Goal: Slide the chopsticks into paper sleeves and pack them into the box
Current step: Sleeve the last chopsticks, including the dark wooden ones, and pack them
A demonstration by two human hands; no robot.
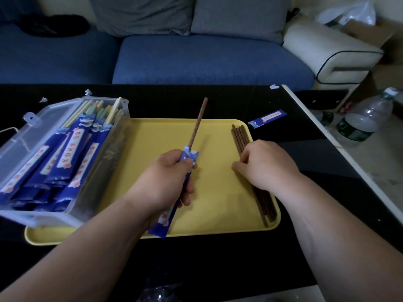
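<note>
My left hand (168, 177) grips a blue paper sleeve (162, 223) over the yellow tray (218, 203). A brown chopstick (198, 123) sticks halfway out of the sleeve's top, pointing away from me. My right hand (263, 164) rests fingers-down on a row of loose brown chopsticks (238, 134) along the tray's right side; whether it pinches one is hidden. A clear plastic box (102, 162) stands on the tray's left part, lid open to the left, filled with several sleeved chopsticks (65, 158) whose pale ends point away.
The tray lies on a black table (218, 258). A loose blue sleeve (267, 118) lies on the table beyond the tray's far right corner. A blue sofa (196, 59) stands behind the table, and plastic bottles (362, 118) lie on the floor at right.
</note>
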